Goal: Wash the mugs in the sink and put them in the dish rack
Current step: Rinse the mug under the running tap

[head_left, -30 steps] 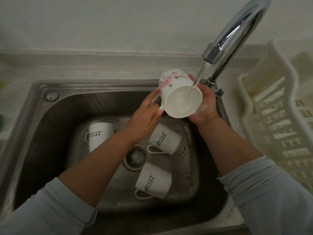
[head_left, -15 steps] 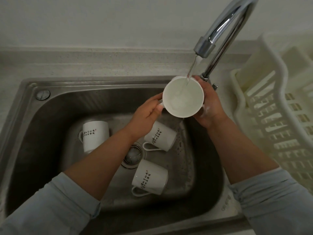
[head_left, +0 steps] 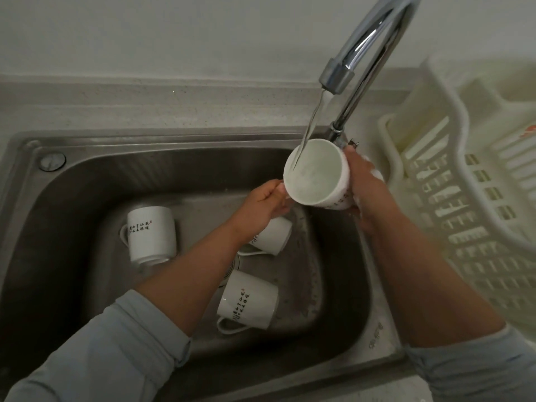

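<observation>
Over the two-o'clock corner of the stainless sink (head_left: 87, 198), a white mug (head_left: 317, 172) is held tilted, its mouth turned up toward the camera, under the chrome faucet (head_left: 374, 33). The water stream (head_left: 311, 123) runs down onto the inside of the mug's far rim. The left hand (head_left: 262, 206) grips the mug's nine-o'clock side with curled fingers; whether they hold the handle cannot be told, since it is hidden. The right hand (head_left: 364, 190) wraps around the mug's three-o'clock wall, with white suds on its fingers. Three more white mugs with dark lettering lie on the basin floor. The left mug (head_left: 152, 233) sits at nine o'clock, well apart from the others. The middle mug (head_left: 274, 236) lies near the centre, partly hidden under the left wrist. The near mug (head_left: 249, 300) lies on its side at six o'clock, its handle toward the camera. A cream plastic dish rack (head_left: 464, 198) stands on the counter at three o'clock, just beside the sink's rim. Pale blue sleeves (head_left: 116, 343) are pushed up both forearms.
</observation>
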`<state>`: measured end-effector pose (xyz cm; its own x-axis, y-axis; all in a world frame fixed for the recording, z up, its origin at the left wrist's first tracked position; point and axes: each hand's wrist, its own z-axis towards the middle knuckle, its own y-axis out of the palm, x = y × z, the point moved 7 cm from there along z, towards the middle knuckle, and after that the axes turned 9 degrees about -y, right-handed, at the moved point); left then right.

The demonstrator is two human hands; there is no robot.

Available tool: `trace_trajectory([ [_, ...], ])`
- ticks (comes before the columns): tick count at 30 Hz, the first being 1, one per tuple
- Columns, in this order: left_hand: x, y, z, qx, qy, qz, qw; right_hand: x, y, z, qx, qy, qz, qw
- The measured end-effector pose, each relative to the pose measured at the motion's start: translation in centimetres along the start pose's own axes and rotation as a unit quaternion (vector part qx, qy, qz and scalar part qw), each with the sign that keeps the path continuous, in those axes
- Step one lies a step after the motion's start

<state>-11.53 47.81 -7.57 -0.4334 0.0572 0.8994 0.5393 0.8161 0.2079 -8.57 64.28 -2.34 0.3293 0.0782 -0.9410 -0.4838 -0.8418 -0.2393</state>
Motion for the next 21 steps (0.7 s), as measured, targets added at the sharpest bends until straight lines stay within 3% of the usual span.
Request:
trace_trajectory([
  [6, -1.4, 0.4, -0.5, 0.005, -0.041, -0.024, 0.999, 1.4, -0.6, -0.8, -0.021, 0.056, -0.082, 0.995],
  [12, -2.3, -0.7, -2.4, 0.021, -0.086, 0.001, 0.996, 4.5, 0.0, -2.4, -0.058, 0.187, -0.076, 0.978],
  [21, -2.7, -3.0, -4.8, 0.042, -0.174, 0.089, 0.98, 7.6, 2.0, -3.7, -0.127, 0.275, -0.08, 0.95],
])
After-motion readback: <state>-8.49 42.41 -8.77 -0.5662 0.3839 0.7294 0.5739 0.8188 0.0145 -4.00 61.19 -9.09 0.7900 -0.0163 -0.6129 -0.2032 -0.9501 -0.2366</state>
